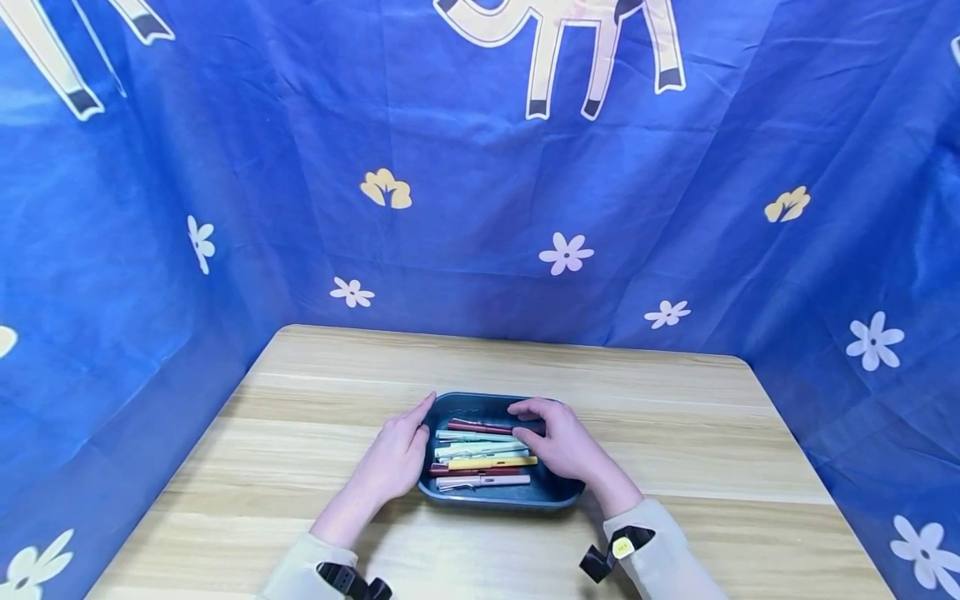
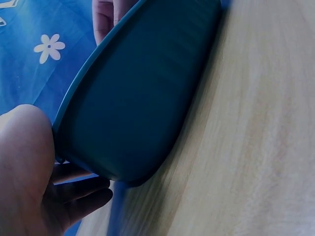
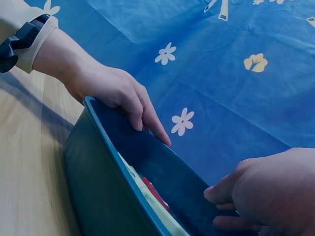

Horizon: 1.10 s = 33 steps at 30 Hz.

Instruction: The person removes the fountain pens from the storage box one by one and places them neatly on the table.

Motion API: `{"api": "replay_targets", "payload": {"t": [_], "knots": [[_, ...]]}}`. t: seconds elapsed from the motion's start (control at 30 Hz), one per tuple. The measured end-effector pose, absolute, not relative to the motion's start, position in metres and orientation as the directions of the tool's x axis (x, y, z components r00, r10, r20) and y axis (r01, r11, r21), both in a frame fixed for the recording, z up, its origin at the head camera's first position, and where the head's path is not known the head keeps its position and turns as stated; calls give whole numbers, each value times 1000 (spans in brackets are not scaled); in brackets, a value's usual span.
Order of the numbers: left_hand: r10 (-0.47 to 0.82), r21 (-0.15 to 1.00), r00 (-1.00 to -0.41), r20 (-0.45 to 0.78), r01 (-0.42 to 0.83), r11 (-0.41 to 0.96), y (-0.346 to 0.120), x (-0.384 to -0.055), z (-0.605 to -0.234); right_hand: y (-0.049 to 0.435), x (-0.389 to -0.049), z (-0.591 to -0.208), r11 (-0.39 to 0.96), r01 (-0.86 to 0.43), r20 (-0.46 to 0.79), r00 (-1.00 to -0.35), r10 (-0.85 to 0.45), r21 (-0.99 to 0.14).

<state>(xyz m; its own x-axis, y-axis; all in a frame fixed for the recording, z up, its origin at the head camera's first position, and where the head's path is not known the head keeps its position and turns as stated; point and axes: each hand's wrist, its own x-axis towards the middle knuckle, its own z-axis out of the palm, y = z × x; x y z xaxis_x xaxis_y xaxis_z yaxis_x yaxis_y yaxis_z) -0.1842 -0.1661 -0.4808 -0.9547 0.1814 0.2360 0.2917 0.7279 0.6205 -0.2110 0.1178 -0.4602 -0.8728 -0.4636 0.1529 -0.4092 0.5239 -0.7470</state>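
Note:
A dark blue-green plastic bin (image 1: pixel 502 502) sits on the table, and several capped pens lie side by side in it. My left hand (image 1: pixel 393 454) grips the bin's left end; in the right wrist view its thumb hooks over the rim and its index finger lies along the edge. Over the right part of the bin is my right hand (image 1: pixel 558 433), fingers relaxed and apart, near a dark red pen (image 1: pixel 480 427). Nearer the front lie pale mint pens (image 1: pixel 480 448), a yellow pen (image 1: pixel 491 462), a red pen (image 1: pixel 495 472) and a pale lilac pen (image 1: pixel 483 482).
The light wood table (image 1: pixel 300 417) extends around the bin on all sides. A blue curtain (image 1: pixel 480 208) with white flowers encloses the back and both sides. Dark straps with camera mounts (image 1: pixel 607 554) sit on both wrists.

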Motion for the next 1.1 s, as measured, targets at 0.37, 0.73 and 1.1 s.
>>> {"api": "replay_targets", "payload": {"t": [0.37, 0.73, 1.1], "knots": [[169, 635, -959, 225, 277, 721, -166, -184, -483, 110, -216, -464, 563, -364, 116, -897, -427, -742], [159, 642, -963, 219, 265, 720, -165, -184, -483, 105, -221, -468, 555, -322, 71, -902, -425, -767], [156, 651, -965, 212, 258, 714, -165, -184, -483, 96, -226, -472, 591, -292, 43, -916, -399, -752]]}}
